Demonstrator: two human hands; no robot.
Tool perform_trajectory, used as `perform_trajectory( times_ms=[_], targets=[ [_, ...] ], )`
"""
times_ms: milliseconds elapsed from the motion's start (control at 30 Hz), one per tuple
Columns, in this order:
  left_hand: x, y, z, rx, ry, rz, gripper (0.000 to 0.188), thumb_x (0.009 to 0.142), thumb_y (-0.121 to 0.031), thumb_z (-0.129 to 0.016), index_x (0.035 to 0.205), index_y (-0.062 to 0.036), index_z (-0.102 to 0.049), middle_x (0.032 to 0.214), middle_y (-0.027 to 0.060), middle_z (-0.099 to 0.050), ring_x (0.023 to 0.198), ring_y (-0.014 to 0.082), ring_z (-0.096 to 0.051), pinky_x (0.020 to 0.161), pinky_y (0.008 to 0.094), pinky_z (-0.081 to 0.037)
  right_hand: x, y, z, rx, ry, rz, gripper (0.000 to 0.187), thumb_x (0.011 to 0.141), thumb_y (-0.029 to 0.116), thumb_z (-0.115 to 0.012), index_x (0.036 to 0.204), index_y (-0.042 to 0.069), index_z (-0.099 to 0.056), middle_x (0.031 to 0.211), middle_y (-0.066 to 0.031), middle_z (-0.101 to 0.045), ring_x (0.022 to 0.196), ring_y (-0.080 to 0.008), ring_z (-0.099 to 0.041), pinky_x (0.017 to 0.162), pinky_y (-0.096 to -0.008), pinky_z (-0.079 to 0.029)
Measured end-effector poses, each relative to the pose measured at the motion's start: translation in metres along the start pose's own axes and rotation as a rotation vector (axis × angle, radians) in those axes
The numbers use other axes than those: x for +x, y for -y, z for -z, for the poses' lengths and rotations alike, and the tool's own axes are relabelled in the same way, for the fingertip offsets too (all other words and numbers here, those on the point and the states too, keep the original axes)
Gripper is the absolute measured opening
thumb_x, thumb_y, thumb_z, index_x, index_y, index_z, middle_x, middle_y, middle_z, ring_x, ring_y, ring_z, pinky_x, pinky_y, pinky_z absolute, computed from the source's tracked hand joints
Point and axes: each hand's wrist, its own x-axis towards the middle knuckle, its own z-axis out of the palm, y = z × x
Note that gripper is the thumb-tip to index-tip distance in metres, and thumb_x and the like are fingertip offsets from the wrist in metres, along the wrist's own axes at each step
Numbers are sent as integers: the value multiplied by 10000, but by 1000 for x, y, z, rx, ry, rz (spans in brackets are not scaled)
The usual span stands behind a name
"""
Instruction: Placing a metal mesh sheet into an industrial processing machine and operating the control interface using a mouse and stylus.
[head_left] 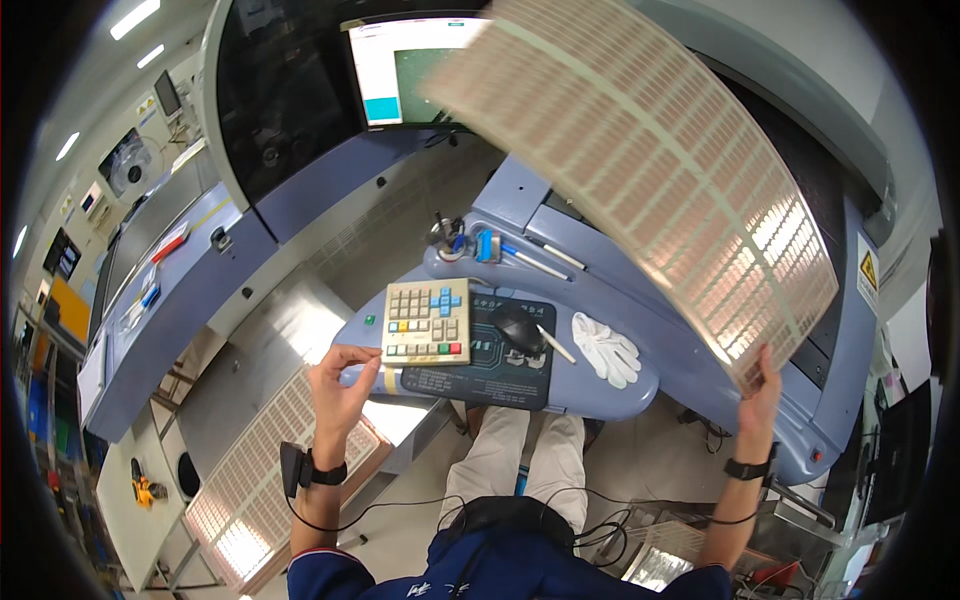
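My right hand [760, 400] grips the lower corner of a large thin circuit board panel [660, 170], copper-toned with a grid of small rectangles. The panel slants up and away over the machine, its far left corner smeared by motion and overlapping the monitor. My left hand [340, 390] is at the lower left corner of a beige keypad [428, 322], thumb and forefinger curled together in a pinch. What lies between those fingertips, if anything, is too small to tell. Below my left forearm lies a stack of similar panels [270, 480].
A black mouse [518, 328], a white pen [556, 343] and a dark mouse pad [480, 385] share the blue-grey shelf with white gloves [605, 350]. Behind them stand a pen cup [447, 240] and a lit monitor [425, 75]. Cables [610, 520] run across my lap.
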Motion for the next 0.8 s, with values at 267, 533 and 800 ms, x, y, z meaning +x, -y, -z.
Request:
perform_trajectory(
  times_ms=[267, 533, 800],
  targets=[
    [25, 97, 4, 145, -98, 121, 94, 929, -17, -640, 881, 3, -562, 1010, 156, -743, 883, 153, -680, 830, 298, -551, 139, 46, 143, -196, -199, -47, 470, 850, 258, -836, 1214, 13, -666, 1116, -45, -687, 977, -156, -640, 845, -291, -501],
    [69, 148, 5, 502, -108, 104, 310, 953, -196, -630, 1178, 18, -639, 1126, 191, -706, 1071, 316, -667, 923, 399, -501, 251, 89, 73, -1651, -411, 674, 514, 931, 382, -668, 1181, -65, -632, 1231, -279, -640, 1132, -420, -611, 948, -503, -482],
    [77, 166, -11, 622, 91, 308, 430, 1017, -332, -483, 1238, -21, -681, 1169, 222, -701, 1119, 364, -662, 987, 408, -492, 127, -51, -127, -1851, 140, 705, 762, 990, 611, -456, 1515, 59, -419, 1595, -152, -365, 1452, -550, -231, 1138, -734, -137]
  ],
)
